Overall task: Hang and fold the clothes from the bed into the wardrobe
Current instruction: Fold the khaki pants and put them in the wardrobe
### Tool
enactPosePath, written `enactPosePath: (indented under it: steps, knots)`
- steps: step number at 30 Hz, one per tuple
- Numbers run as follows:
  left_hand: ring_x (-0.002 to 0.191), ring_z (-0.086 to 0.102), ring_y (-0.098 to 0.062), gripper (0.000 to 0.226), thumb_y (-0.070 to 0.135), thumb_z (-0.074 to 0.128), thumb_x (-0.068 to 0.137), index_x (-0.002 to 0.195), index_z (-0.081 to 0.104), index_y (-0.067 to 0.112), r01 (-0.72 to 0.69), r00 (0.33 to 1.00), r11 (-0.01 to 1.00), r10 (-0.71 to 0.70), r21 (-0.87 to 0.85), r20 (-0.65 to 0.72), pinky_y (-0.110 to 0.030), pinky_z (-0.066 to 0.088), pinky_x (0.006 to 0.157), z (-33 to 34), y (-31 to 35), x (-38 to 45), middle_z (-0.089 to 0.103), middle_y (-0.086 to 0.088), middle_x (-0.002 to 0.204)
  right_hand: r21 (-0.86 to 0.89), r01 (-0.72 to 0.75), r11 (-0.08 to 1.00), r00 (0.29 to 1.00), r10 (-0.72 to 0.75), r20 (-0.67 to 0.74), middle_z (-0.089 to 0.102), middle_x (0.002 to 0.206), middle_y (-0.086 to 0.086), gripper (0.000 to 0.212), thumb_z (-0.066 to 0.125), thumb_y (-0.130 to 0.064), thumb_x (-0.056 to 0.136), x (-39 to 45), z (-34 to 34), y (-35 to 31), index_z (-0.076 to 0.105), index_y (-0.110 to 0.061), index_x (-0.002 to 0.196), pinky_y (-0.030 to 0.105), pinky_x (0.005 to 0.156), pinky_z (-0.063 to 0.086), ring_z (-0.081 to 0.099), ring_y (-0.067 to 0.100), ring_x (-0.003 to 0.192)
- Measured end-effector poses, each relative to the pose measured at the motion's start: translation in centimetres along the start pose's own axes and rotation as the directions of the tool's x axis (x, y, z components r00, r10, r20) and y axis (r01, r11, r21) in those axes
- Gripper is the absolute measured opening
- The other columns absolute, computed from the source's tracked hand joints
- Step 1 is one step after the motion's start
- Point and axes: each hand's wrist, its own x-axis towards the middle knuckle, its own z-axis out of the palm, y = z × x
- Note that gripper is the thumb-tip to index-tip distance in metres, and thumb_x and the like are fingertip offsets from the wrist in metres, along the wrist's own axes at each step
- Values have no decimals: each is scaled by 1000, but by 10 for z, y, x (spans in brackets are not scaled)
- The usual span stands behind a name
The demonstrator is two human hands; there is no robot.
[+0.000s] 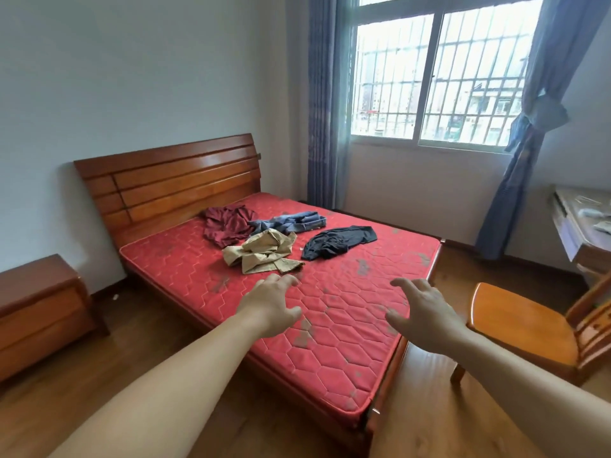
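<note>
Several crumpled garments lie on the red mattress [337, 325] of a wooden bed: a tan shirt [264, 252] nearest me, a dark red garment [226, 224] behind it, blue jeans [291, 222] and a black garment [337, 242] to the right. My left hand [269, 304] reaches out over the mattress with relaxed fingers, just short of the tan shirt, holding nothing. My right hand [421, 312] is stretched out over the mattress's right side, fingers spread and empty. No wardrobe is in view.
A wooden headboard [168, 183] stands against the left wall, with a bedside cabinet [43, 312] at the far left. A wooden chair [529, 328] and a desk [585, 233] stand on the right. A barred window [436, 71] with blue curtains is behind the bed.
</note>
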Motion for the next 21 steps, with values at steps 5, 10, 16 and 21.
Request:
enactPosePath:
  steps: [5,10,16,21]
  knots:
    - [126,43,-20,54,43,60,86,136,44,34,73,997,997,-73,1,19,-41,45,100,7,-6,2,45,3,137,34,39,999,997,-41,65,36,145,3,66,61,-49,86,28,16,-9,33,-32,143,41,102,42,38,25,131]
    - [128,42,-20,55,44,58,87,138,41,34,131,991,991,-132,41,30,-41,44,101,4,-53,33,43,3,139,30,113,993,989,-116,95,37,142,3,67,61,-49,85,84,42,-40,33,-31,143,41,100,42,39,25,128]
    - [128,41,-19,58,45,56,87,141,39,35,144,989,987,-145,73,3,-39,42,103,-3,-142,108,45,6,138,55,120,991,986,-125,114,36,142,4,67,62,-48,85,176,84,-97,32,-31,143,39,100,41,38,24,128]
    - [126,43,-19,57,44,54,89,143,38,34,171,985,981,-170,93,-15,-37,42,103,-14,-207,173,45,6,139,3,157,988,980,-156,120,37,140,2,68,60,-48,84,255,110,-144,31,-32,144,40,99,43,38,23,127]
